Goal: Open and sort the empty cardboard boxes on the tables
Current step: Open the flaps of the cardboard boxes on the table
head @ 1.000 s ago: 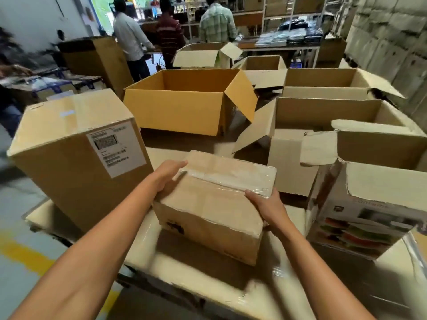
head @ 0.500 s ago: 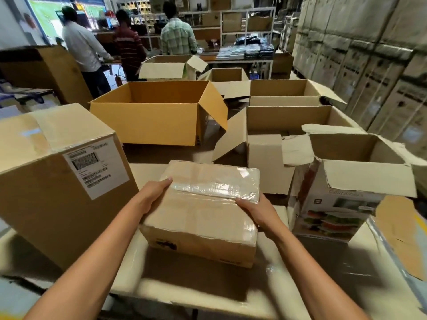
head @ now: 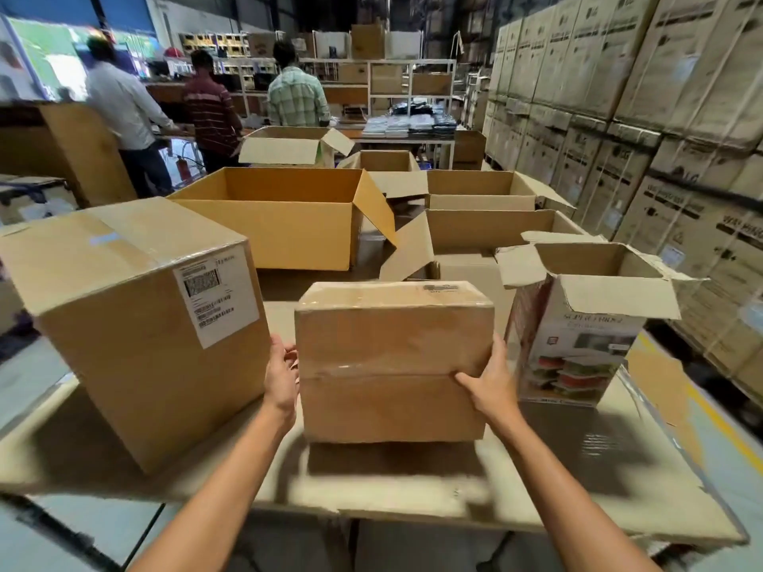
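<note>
Small taped box (head: 392, 357) gripped at its sides by left hand (head: 282, 375) and right hand (head: 491, 379); seemingly sealed, contents hidden.

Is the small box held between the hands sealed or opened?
Sealed: the small box has clear tape across its closed seam; left hand and right hand hold its sides.

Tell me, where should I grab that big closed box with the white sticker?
The big labelled box is taped shut, so no flap offers a grip, and it looks too wide for one hand. Probably take its left and right walls, low down, one hand each, coming from the near side.
</note>
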Available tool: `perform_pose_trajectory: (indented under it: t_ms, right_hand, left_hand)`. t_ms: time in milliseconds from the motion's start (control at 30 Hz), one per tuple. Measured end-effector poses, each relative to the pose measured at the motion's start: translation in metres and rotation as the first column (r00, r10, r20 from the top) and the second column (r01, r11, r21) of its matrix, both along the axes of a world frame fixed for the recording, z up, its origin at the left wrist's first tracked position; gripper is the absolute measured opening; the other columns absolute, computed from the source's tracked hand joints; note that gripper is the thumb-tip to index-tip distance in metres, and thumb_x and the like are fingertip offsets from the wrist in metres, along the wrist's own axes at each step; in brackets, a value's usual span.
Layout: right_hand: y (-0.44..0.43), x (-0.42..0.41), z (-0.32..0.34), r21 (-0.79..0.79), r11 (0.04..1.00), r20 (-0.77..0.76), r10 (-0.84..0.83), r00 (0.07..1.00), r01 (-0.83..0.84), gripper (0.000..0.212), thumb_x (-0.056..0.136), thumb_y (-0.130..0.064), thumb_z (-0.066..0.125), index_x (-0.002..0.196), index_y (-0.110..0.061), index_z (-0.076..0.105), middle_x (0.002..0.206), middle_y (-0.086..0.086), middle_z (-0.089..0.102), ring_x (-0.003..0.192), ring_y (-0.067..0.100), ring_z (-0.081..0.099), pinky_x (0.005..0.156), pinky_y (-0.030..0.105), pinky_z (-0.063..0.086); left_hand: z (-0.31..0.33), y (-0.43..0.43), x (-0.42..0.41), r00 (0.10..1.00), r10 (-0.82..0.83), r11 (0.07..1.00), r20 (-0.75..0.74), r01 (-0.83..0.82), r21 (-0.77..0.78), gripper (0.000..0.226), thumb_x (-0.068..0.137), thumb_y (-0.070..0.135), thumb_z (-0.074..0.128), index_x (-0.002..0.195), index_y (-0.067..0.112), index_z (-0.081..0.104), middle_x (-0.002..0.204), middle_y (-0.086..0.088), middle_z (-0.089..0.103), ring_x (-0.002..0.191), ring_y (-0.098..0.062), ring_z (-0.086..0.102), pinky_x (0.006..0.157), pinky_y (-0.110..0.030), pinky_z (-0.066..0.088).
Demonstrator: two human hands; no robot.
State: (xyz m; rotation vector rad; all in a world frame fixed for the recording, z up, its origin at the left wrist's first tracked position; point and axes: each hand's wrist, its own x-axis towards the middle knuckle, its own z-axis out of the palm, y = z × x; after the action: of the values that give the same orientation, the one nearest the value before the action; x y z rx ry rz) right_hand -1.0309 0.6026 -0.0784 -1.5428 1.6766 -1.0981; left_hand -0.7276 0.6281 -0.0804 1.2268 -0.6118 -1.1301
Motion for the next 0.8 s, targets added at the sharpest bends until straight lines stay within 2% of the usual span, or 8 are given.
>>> perform_pose_trajectory:
  t_ms: [100,167,233,367,533,633,700,800]
  right_hand:
    - [0.027,-0.008,-0.013,0.06,0.996,0.075,-0.073,0.995,0.068,0.075,0.079,-0.001,0.072,0.142,-0.016,0.035,0.123,0.005,0.057,0.108,0.022,0.055,0.087,0.033,0.044]
    - [0.037,-0.011,-0.006,0.041,0.998,0.198,-0.061,0.978,0.054,0.059,0.082,-0.018,0.067,0.136,-0.014,0.043,0.126,0.011,0.059,0.105,0.021,0.056,0.084,0.033,0.045]
    - [0.038,-0.012,0.014,-0.028,0.998,0.269,-0.04,0.962,0.05,0.068,0.077,-0.041,0.058,0.137,-0.013,0.046,0.129,0.008,0.056,0.111,0.02,0.054,0.085,0.03,0.045]
    - [0.021,-0.008,0.064,-0.112,0.991,0.146,-0.058,0.988,0.075,0.064,0.094,-0.047,0.06,0.146,-0.013,0.044,0.134,0.004,0.054,0.115,0.015,0.051,0.086,0.028,0.046]
    - [-0.032,0.004,0.099,0.014,0.999,-0.318,0.044,0.947,-0.041,0.055,0.095,-0.036,0.063,0.143,-0.013,0.048,0.144,0.008,0.052,0.13,0.026,0.05,0.098,0.034,0.042]
    - [-0.061,0.008,0.093,0.147,0.987,-0.446,0.122,0.887,-0.062,0.067,0.09,-0.052,0.063,0.142,-0.014,0.044,0.143,0.01,0.053,0.126,0.029,0.052,0.098,0.041,0.046]
    - [-0.075,0.009,0.081,0.204,0.977,-0.479,0.158,0.863,-0.065,0.072,0.086,-0.065,0.058,0.135,-0.013,0.049,0.133,0.01,0.06,0.115,0.029,0.058,0.094,0.043,0.05]
    - [-0.071,0.011,0.078,0.198,0.98,-0.511,0.128,0.85,-0.029,0.08,0.085,-0.071,0.052,0.14,-0.013,0.044,0.137,0.012,0.057,0.12,0.031,0.056,0.097,0.046,0.049]
  left_hand:
    - [0.003,0.014,0.0,0.998,-0.066,0.998,-0.001,0.066,0.02,0.073,0.081,0.077,0.033,0.112,0.018,0.061,0.119,-0.012,0.065,0.109,-0.026,0.062,0.098,-0.05,0.049]
    - [0.009,0.014,0.006,0.993,-0.118,0.992,0.024,0.117,0.04,0.073,0.082,0.078,0.033,0.12,0.021,0.06,0.122,-0.008,0.066,0.114,-0.025,0.061,0.102,-0.053,0.046]
    - [0.025,0.006,0.011,0.988,-0.138,0.99,0.075,0.135,0.042,0.069,0.09,0.072,0.033,0.124,0.018,0.056,0.12,-0.007,0.065,0.113,-0.025,0.06,0.102,-0.053,0.045]
    - [0.074,-0.027,0.013,0.925,-0.092,0.996,0.369,0.089,0.025,0.046,0.099,0.052,0.048,0.126,0.016,0.054,0.123,-0.006,0.059,0.108,-0.02,0.057,0.096,-0.043,0.048]
    - [0.106,-0.075,-0.003,0.663,-0.158,0.987,0.731,0.087,0.135,0.058,0.097,0.042,0.057,0.144,0.013,0.04,0.144,-0.01,0.048,0.127,-0.027,0.05,0.099,-0.042,0.045]
    - [0.097,-0.089,-0.015,0.495,-0.287,0.956,0.82,0.093,0.278,0.065,0.097,0.046,0.053,0.148,0.009,0.036,0.149,-0.014,0.044,0.131,-0.031,0.048,0.104,-0.045,0.044]
    - [0.084,-0.093,-0.018,0.323,-0.366,0.927,0.873,0.04,0.374,0.065,0.096,0.054,0.045,0.145,0.011,0.041,0.145,-0.014,0.048,0.128,-0.033,0.051,0.102,-0.046,0.046]
    - [0.079,-0.093,-0.017,0.157,-0.385,0.921,0.91,-0.005,0.39,0.063,0.095,0.06,0.04,0.136,0.014,0.049,0.136,-0.013,0.055,0.118,-0.032,0.055,0.095,-0.047,0.049]
